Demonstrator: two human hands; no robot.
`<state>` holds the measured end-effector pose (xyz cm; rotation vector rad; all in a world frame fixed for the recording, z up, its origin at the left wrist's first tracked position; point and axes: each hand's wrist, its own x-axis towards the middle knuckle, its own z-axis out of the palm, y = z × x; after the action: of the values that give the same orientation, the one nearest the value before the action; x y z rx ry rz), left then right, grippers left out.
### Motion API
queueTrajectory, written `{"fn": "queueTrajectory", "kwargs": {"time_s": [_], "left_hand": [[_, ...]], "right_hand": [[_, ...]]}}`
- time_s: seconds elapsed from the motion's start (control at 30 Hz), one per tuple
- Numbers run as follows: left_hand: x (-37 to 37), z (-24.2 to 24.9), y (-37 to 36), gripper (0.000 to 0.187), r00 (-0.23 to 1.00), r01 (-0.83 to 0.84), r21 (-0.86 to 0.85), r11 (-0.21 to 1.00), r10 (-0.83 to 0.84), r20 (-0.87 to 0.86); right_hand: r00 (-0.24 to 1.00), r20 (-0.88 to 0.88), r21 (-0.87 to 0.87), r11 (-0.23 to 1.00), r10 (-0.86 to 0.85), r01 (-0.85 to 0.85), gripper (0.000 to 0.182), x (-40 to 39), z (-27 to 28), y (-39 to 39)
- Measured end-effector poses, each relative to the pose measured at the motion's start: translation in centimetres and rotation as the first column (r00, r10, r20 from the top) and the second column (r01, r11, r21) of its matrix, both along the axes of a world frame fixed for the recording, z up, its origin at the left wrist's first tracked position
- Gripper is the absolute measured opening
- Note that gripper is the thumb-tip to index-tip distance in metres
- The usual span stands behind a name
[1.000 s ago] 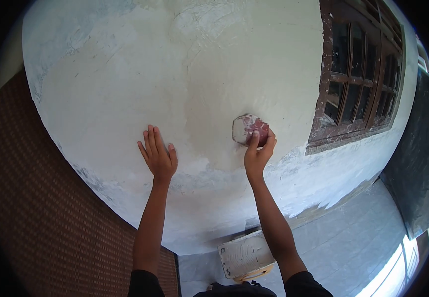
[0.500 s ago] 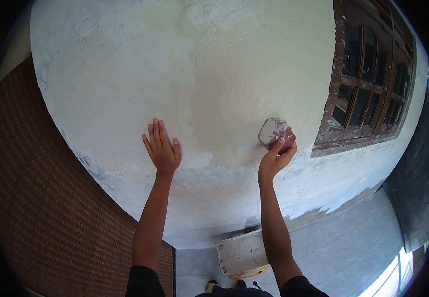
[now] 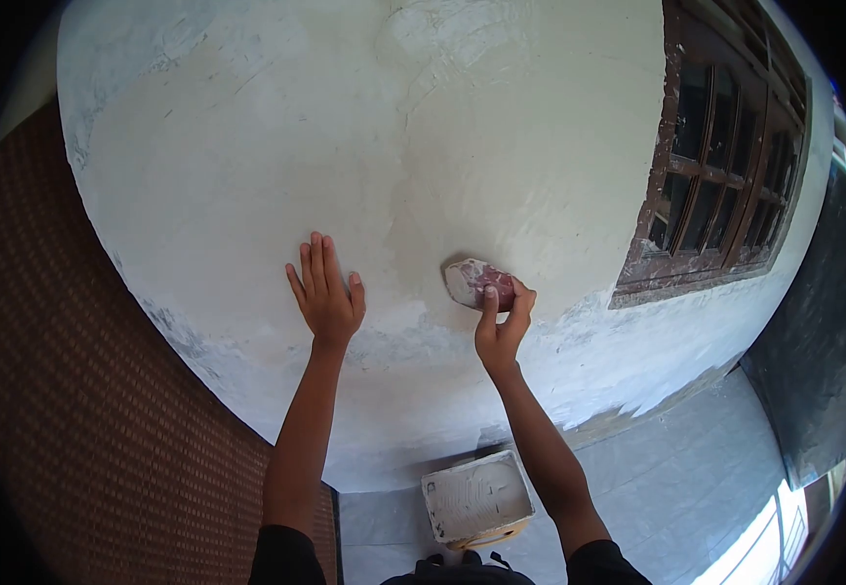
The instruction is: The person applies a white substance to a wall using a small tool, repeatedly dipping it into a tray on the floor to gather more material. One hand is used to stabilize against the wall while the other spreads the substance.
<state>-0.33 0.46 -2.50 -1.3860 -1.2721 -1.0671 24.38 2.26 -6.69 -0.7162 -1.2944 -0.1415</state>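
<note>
My left hand (image 3: 330, 302) lies flat against the pale, patchy wall (image 3: 247, 175), its fingers stretched upward and thumb apart. To its right, my right hand (image 3: 504, 327) is closed on a dark red putty spreader (image 3: 479, 284) smeared with whitish filler. My thumb lies on its near face. The spreader is tilted and appears to touch the wall; its far edge is partly hidden by its own body. Damp-looking, smoothed putty covers the wall around it, with rougher ridges higher up.
Below, a putty-coated tray (image 3: 481, 495) rests on something yellow near my feet. A brown wooden window (image 3: 715, 175) is set in the wall at right. A woven brown panel (image 3: 111, 390) borders the left. Grey sheeting (image 3: 657, 478) covers the floor, and a dark panel (image 3: 818, 331) stands far right.
My right hand has moved left across the wall with the spreader, which has turned and now shows a narrower face. My left hand stays flat in nearly the same place.
</note>
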Motion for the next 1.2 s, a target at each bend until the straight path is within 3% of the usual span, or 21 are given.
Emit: {"fn": "queueTrajectory", "kwargs": {"time_s": [0.07,0.1,0.13,0.17,0.2,0.27,0.3,0.33,0.43,0.5,0.6,0.67,0.7,0.73,0.8,0.87,0.93,1.0,1.07,1.1,1.2], "left_hand": [[0.0,-0.1,0.0,0.062,1.0,0.008,-0.003,1.0,-0.007,0.003],[0.0,-0.2,-0.1,0.062,1.0,0.005,-0.011,1.0,-0.005,0.005],[0.0,-0.1,0.0,0.062,1.0,0.001,-0.015,1.0,-0.001,0.007],[0.0,0.0,0.0,0.062,1.0,0.003,-0.012,1.0,-0.003,0.011],[0.0,0.0,0.0,0.062,1.0,0.009,-0.012,1.0,-0.009,0.01],[0.0,-0.1,0.1,0.062,1.0,0.022,-0.012,1.0,-0.022,0.015],[0.0,-0.1,0.0,0.062,1.0,0.022,-0.015,1.0,-0.022,0.013],[-0.1,-0.1,0.0,0.062,1.0,0.02,-0.014,1.0,-0.02,0.01],[0.0,-0.1,-0.1,0.061,0.999,0.035,-0.025,0.999,-0.034,0.024],[-0.1,0.0,0.0,0.061,0.999,0.03,-0.014,0.999,-0.029,0.02],[0.0,-0.2,-0.2,0.061,0.999,0.042,-0.029,0.999,-0.041,0.026],[0.0,-0.1,-0.2,0.061,0.998,0.051,-0.034,0.998,-0.049,0.037],[0.0,-0.1,-0.1,0.061,0.999,0.044,-0.021,0.999,-0.044,0.024],[0.0,-0.1,-0.1,0.061,0.999,0.036,-0.008,0.999,-0.036,0.011],[-0.2,-0.4,-0.1,0.061,0.999,0.037,-0.013,0.999,-0.037,0.011],[0.0,-0.1,0.1,0.061,0.999,0.049,-0.011,0.999,-0.049,0.017],[0.0,-0.1,-0.2,0.06,0.999,0.052,-0.017,0.999,-0.052,0.014],[0.1,-0.2,-0.3,0.06,0.999,0.053,-0.023,0.998,-0.052,0.013],[-0.1,0.0,-0.3,0.06,0.999,0.044,-0.02,0.999,-0.044,0.01],[0.0,0.0,-0.3,0.058,0.999,0.034,-0.012,0.999,-0.034,0.022],[0.1,-0.2,-0.4,0.056,0.999,0.025,-0.002,1.0,-0.025,0.038]], "right_hand": [[0.984,0.151,-0.07,0.992,-0.097,0.109,0.034,0.6,-0.4,0.4],[0.965,-0.257,-0.114,0.991,0.045,-0.077,0.032,0.7,0.8,0.5],[0.765,-0.622,-0.073,0.962,0.163,-0.264,0.03,0.7,2.1,0.4],[0.637,-0.739,-0.003,0.945,0.219,-0.327,0.032,0.8,3.0,-0.2],[0.64,-0.737,-0.002,0.946,0.218,-0.325,0.032,0.6,2.5,-0.3],[0.965,-0.212,-0.13,0.974,0.157,-0.187,0.035,0.4,0.5,-0.2],[0.998,-0.024,-0.191,0.979,0.066,-0.069,0.037,0.3,0.2,-0.1],[0.998,-0.017,-0.192,0.979,0.06,-0.063,0.037,0.6,0.3,0.2],[0.645,-0.734,-0.001,0.949,0.214,-0.316,0.035,1.1,2.4,0.6],[0.764,-0.582,0.005,0.941,0.278,-0.338,0.035,0.7,2.0,0.1],[0.995,-0.024,-0.137,0.986,0.092,-0.095,0.034,-0.2,0.2,-0.3],[0.926,-0.377,-0.171,0.981,0.024,-0.095,0.036,0.6,0.9,1.0],[0.67,-0.708,-0.05,0.93,0.225,-0.365,0.037,1.3,2.0,1.0],[0.557,-0.812,-0.008,0.951,0.175,-0.311,0.037,1.6,2.8,0.9],[0.684,-0.672,0.037,0.935,0.285,-0.353,0.034,0.4,3.2,-0.6],[0.935,-0.252,-0.062,0.961,0.247,-0.271,0.032,-1.8,1.3,-0.6],[0.963,0.258,0.007,0.996,0.083,-0.088,0.033,-3.0,1.1,-1.2],[0.98,0.198,-0.116,0.993,0.022,0.001,0.033,-2.4,1.8,-0.9],[0.886,-0.45,-0.136,0.972,0.111,-0.191,0.035,-0.5,2.1,1.4],[0.667,-0.713,-0.035,0.94,0.214,-0.338,0.036,0.6,3.1,0.9],[0.619,-0.745,0.049,0.946,0.249,-0.321,0.034,1.6,2.1,0.7]]}}
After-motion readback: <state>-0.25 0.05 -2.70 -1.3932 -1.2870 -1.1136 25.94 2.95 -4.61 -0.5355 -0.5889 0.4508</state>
